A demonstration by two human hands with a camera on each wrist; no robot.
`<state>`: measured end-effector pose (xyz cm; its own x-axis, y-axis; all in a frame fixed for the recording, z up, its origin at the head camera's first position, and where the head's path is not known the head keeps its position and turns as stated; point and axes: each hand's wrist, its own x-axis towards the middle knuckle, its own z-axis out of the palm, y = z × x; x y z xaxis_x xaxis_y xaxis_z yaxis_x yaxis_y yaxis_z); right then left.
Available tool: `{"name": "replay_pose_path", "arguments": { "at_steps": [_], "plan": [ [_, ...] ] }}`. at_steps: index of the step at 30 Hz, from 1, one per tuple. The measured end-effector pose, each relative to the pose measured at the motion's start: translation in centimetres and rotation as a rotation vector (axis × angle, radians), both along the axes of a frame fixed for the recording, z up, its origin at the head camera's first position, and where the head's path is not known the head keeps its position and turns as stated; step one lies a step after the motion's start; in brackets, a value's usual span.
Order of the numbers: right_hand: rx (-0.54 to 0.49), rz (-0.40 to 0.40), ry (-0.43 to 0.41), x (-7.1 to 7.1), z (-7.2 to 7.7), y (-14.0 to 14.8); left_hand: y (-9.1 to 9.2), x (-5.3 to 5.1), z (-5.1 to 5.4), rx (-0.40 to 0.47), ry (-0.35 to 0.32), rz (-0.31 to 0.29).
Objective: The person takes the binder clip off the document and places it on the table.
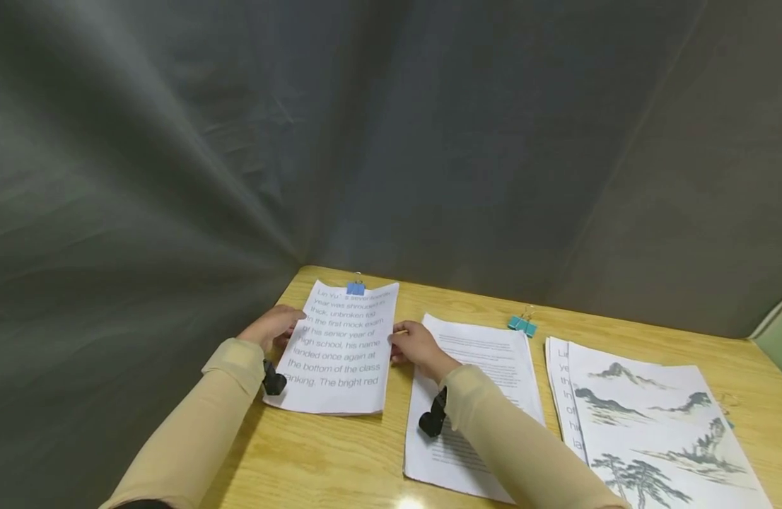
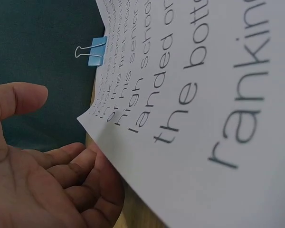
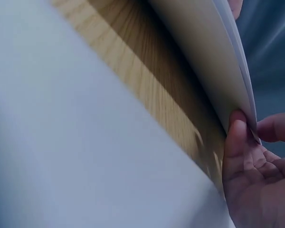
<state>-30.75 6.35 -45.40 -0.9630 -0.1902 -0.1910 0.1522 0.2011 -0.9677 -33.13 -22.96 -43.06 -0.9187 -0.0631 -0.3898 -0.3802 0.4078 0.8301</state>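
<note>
A stack of large-print paper (image 1: 340, 353) with a blue binder clip (image 1: 356, 288) on its top edge is lifted along its right side. My left hand (image 1: 276, 326) is at the stack's left edge. In the left wrist view, that hand's fingers (image 2: 78, 166) curl loosely against the paper's edge, while the thumb stands apart from the sheet. With thumb and fingers, my right hand (image 1: 421, 348) pinches the right edge of the stack. The right wrist view shows its fingers (image 3: 235, 142) under the sheets and the thumb on the other side.
A small-print paper stack (image 1: 467, 403) lies beneath my right forearm, with a teal binder clip (image 1: 522, 325) at its top corner. Farther right, a landscape ink painting sheet (image 1: 658, 424) overlaps a large-print sheet (image 1: 558, 353). A dark curtain (image 1: 429, 141) borders the wooden table (image 1: 327, 459).
</note>
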Motion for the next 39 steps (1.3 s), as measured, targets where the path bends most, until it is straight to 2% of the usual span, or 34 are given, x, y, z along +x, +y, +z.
{"name": "replay_pose_path", "arguments": {
  "at_steps": [9, 19, 25, 30, 35, 39],
  "plan": [
    [0.036, -0.003, -0.004, 0.3, -0.6, 0.7, 0.4, -0.6, -0.1, 0.004, -0.027, -0.010],
    [0.073, 0.017, -0.008, 0.8, -0.1, 1.6, 1.3, -1.4, 0.2, 0.012, -0.026, -0.043],
    [0.067, 0.044, -0.020, 0.8, -0.7, 2.2, 1.6, -2.1, -0.3, -0.022, -0.033, -0.041],
    [0.083, 0.102, -0.027, 1.1, -1.0, 2.7, 2.0, -2.5, -1.0, -0.051, -0.038, -0.034],
    [0.106, 0.139, -0.032, 1.6, -0.8, 3.2, 2.7, -2.9, -1.2, -0.024, -0.017, -0.060],
    [0.103, 0.153, -0.039, 1.5, -0.8, 3.7, 3.3, -3.6, -1.5, -0.007, 0.010, -0.067]
  ]
}}
